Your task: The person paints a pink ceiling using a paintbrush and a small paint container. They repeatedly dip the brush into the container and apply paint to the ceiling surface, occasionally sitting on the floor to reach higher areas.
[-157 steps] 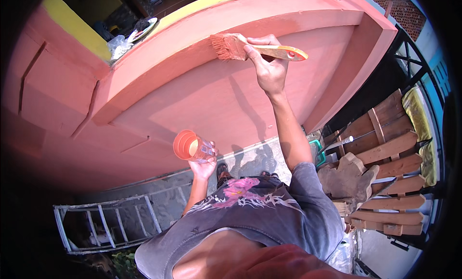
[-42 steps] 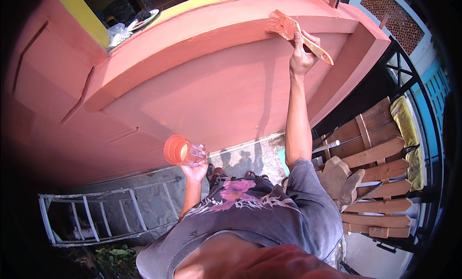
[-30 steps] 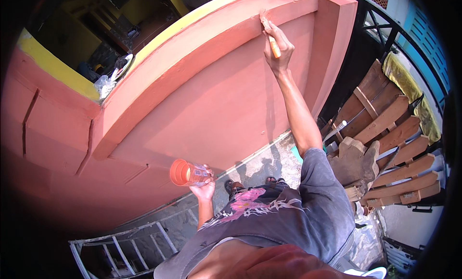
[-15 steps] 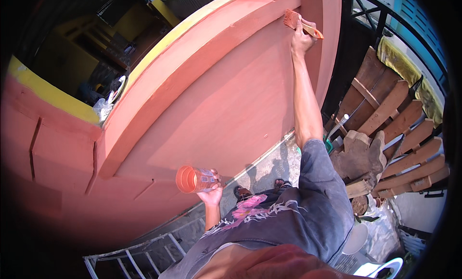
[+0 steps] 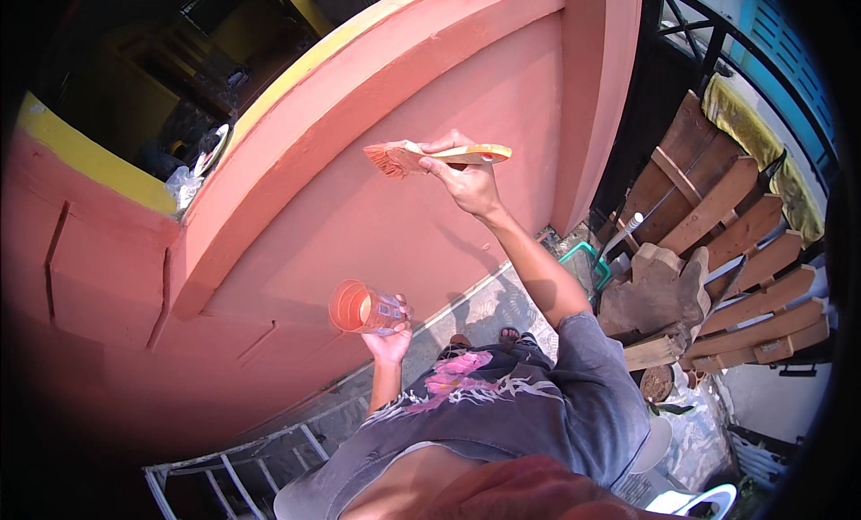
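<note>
My right hand point(image 5: 468, 177) is closed round the handle of a wide paintbrush point(image 5: 480, 153). The brush's bristles, coated in salmon-coloured paint, point left, and its pale wooden handle ends in orange. It is held in front of the salmon-pink wall point(image 5: 430, 237), and I cannot tell whether the bristles touch it. Lower and to the left, my left hand point(image 5: 391, 339) grips a paint-smeared plastic cup point(image 5: 359, 306). The cup is tilted with its mouth toward the left, and its inside looks coated in the same salmon paint.
A metal ladder point(image 5: 238, 471) lies at the lower left. Wooden planks point(image 5: 717, 215) and a rough wooden slab point(image 5: 650, 291) lean on the right, with a green basket point(image 5: 587, 262) beside them. The wall's top carries a yellow edge point(image 5: 260, 98). A black metal gate point(image 5: 708, 40) stands behind.
My right hand has brought the paintbrush down and left, away from the wall's upper right corner near the pillar. The cup in my left hand has hardly moved.
</note>
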`<state>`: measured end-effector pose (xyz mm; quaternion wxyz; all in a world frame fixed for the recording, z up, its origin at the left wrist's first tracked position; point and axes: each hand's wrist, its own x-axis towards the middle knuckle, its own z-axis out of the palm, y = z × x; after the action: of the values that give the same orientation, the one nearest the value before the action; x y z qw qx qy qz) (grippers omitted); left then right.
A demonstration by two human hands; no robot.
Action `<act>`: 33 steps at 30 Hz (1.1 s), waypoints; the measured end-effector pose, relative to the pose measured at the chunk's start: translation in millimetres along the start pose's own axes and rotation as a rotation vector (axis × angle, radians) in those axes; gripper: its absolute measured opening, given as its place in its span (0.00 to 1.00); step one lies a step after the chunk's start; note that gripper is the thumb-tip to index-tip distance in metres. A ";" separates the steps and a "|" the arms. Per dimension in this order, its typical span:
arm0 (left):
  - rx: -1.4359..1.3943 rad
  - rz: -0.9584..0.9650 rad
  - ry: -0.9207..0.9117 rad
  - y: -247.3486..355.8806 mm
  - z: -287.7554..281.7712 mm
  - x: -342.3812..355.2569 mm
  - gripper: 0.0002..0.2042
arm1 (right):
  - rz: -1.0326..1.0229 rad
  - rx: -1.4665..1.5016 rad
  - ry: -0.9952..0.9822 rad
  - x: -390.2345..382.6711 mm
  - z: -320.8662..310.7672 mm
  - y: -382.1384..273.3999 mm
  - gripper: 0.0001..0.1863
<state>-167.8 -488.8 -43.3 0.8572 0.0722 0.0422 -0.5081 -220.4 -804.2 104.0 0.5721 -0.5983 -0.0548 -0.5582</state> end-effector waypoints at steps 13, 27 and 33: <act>0.083 -0.120 0.040 -2.4 -15.1 -5.3 0.31 | 0.539 0.137 -0.263 -67.7 41.7 -83.4 0.13; 0.165 0.007 0.003 22.3 -29.8 -88.2 0.37 | 0.681 -0.179 -0.840 -95.7 159.2 -142.5 0.07; 0.151 0.069 0.095 29.2 -21.1 -116.4 0.34 | 0.608 -0.369 -0.962 -104.7 180.7 -152.5 0.08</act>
<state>-198.1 -370.8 -44.7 0.8635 0.1621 0.0417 -0.4758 -257.2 -557.6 172.8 0.5038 -0.8623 -0.0359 -0.0361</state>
